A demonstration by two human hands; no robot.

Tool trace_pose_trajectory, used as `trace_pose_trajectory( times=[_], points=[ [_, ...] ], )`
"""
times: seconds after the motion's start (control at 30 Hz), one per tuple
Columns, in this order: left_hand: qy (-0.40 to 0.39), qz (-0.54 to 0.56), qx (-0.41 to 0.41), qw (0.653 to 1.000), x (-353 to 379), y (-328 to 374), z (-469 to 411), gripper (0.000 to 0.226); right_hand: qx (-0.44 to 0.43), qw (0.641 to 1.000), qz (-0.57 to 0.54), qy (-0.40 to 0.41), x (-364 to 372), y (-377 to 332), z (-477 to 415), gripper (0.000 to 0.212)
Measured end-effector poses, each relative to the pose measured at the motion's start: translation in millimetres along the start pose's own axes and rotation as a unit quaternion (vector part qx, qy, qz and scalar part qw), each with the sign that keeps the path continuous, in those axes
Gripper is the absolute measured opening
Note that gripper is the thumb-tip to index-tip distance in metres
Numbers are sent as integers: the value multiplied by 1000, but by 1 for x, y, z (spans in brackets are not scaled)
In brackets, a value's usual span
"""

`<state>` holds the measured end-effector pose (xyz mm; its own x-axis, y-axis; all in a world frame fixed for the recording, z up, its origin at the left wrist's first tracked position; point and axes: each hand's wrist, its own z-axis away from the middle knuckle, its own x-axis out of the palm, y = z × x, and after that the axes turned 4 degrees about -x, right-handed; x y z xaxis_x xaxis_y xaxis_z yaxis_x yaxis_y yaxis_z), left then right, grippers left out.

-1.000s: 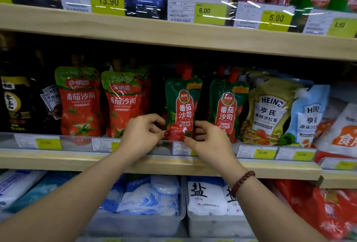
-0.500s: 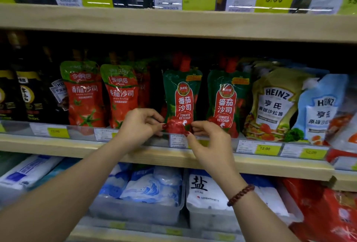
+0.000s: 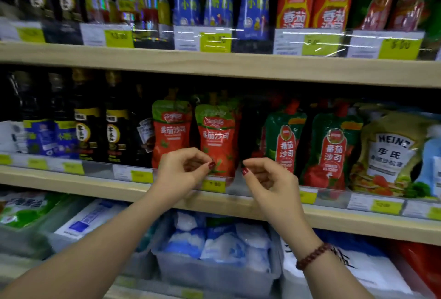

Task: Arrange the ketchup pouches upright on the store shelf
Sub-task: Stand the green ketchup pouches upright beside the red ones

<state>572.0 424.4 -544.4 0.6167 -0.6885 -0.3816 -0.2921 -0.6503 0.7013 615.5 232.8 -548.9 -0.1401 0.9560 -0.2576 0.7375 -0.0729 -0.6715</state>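
Four ketchup pouches are seen upright on the middle shelf point(image 3: 214, 199): two red-and-green pouches point(image 3: 217, 140) and two green spouted pouches point(image 3: 285, 137), a dark gap between the pairs. The left hand point(image 3: 182, 172) and right hand point(image 3: 267, 180) are held before the second red pouch, fingers loosely curled, nothing gripped. A between-pouches step is judged; its lower corners would next be pinched and squared.

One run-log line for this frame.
left hand: empty | right hand: empty | red ketchup pouch: upright, between hands | green ketchup pouch: upright
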Motion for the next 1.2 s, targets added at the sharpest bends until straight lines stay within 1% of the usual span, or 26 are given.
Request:
trace_pose_trajectory(
  times=[0.07,0.13,0.23,0.33,0.5,0.63,0.87,0.97,1.1,1.2],
  points=[
    [39,-48,3,998,-29,-19,2,26,4,1000,0,-9,19,-11,-3,25],
    [55,-114,-8,992,-53,-39,3,20,10,1000,9,-14,39,-21,-8,21],
    [42,-197,11,980,-74,-64,4,17,38,999,17,-20,66,-34,-15,16],
    [34,-210,6,977,-77,-78,5,13,60,997,34,-33,87,-45,-21,17],
    [53,-200,-28,978,-71,-83,-1,18,84,994,64,-38,108,-51,-20,18],
    [28,-186,-31,982,-72,-88,-6,21,90,988,123,-27,123,-43,-22,21],
    [17,-121,-42,992,-73,-91,-8,24,112,970,213,-12,150,-29,-49,55],
    [7,-93,-45,995,-77,-97,-13,20,137,971,196,-6,165,-29,-58,65],
    [-20,-68,-30,997,-79,-96,-13,16,135,975,177,9,175,-30,-63,56],
    [-32,-63,-40,997,-83,-103,-13,15,189,963,192,8,189,-28,-64,58]
  ],
)
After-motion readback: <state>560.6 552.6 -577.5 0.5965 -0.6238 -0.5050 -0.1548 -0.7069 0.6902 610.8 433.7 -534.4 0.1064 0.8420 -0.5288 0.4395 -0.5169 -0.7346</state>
